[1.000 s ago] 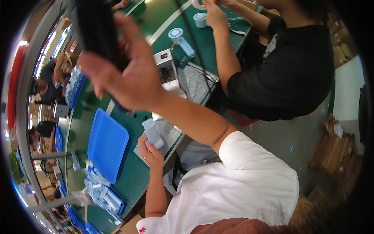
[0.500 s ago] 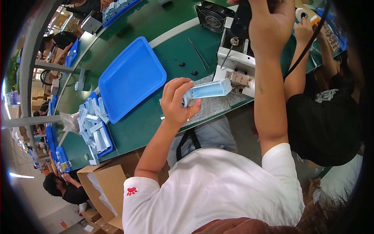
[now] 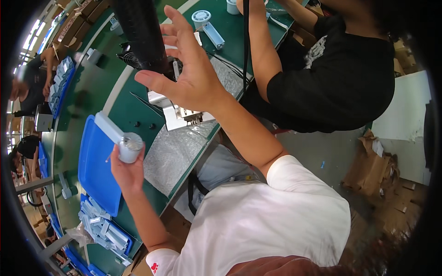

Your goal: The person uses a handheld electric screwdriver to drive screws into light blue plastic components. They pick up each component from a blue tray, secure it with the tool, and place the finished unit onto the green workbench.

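My left hand (image 3: 129, 172) is closed around the round cup-like end of a light-blue plastic housing (image 3: 130, 146). The long, straight handle of that housing points away to the far left, over a blue tray (image 3: 99, 172). Raised over the bench, my right hand (image 3: 195, 76) has its fingers spread and thumb stretched out, holding nothing visible. Close beside it, a thick black cylinder (image 3: 140, 37) comes in from the upper edge. Under my right hand is a white metal machine (image 3: 172, 120), largely covered by the hand and the cylinder.
Bubble wrap (image 3: 168, 152) lies along the near bench edge. Two small black parts (image 3: 152, 126) and tweezers (image 3: 145, 102) lie by the machine. Light-blue pieces fill a tray (image 3: 103, 225) at the lower left. A co-worker in black (image 3: 331, 83) sits at right; an assembled light-blue piece (image 3: 209, 30) lies beyond.
The view has swung to the right. My left hand has carried the housing from beside the machine to the blue tray, its handle now pointing away. My right hand's fingers are now spread.
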`<state>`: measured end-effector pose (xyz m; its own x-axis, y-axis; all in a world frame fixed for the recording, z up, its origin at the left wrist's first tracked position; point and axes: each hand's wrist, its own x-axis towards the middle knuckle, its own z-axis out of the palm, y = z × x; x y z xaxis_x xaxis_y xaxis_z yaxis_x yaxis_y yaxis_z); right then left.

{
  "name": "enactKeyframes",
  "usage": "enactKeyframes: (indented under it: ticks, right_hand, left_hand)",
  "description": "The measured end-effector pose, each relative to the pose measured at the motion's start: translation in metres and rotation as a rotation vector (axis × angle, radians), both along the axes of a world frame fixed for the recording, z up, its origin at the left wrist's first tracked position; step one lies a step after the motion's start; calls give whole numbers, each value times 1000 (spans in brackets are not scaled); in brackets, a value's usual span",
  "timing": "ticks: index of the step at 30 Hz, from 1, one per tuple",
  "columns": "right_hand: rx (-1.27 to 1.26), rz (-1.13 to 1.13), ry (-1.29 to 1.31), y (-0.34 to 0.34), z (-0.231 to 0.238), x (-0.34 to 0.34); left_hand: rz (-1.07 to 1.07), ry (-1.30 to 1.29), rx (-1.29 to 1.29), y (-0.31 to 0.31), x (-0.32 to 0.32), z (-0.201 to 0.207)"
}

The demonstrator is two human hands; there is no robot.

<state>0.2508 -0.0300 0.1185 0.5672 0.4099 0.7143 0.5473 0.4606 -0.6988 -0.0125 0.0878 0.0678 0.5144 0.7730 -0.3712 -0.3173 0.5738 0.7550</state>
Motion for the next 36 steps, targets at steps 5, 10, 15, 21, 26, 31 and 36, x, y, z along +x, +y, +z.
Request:
enactKeyframes:
  ticks: [5, 10, 15, 21, 26, 31, 36]
  right_hand:
    - [-1, 100, 105, -1, 6, 4]
    - [35, 236, 105, -8, -3, 3]
    - [-51, 253, 157, -11, 3, -2]
    - [-121, 132, 189, -8, 12, -8]
    - [-168, -23, 180, -5, 13, -14]
    - [-214, -77, 189, -9, 8, -10]
    - [-174, -111, 185, -9, 8, -4]
  left_hand:
    - [-80, 110, 143, 43, -29, -5]
    - [17, 534, 558, 101, 3, 25]
    - [168, 1041, 1146, 233, 13, 18]
    - [211, 1539, 1072, 368, 25, 4]
    - [124, 1711, 740, 417, 53, -14]
    - [375, 1572, 1714, 388, 125, -21]
    - [-26, 1301, 1018, 392, 229, -35]
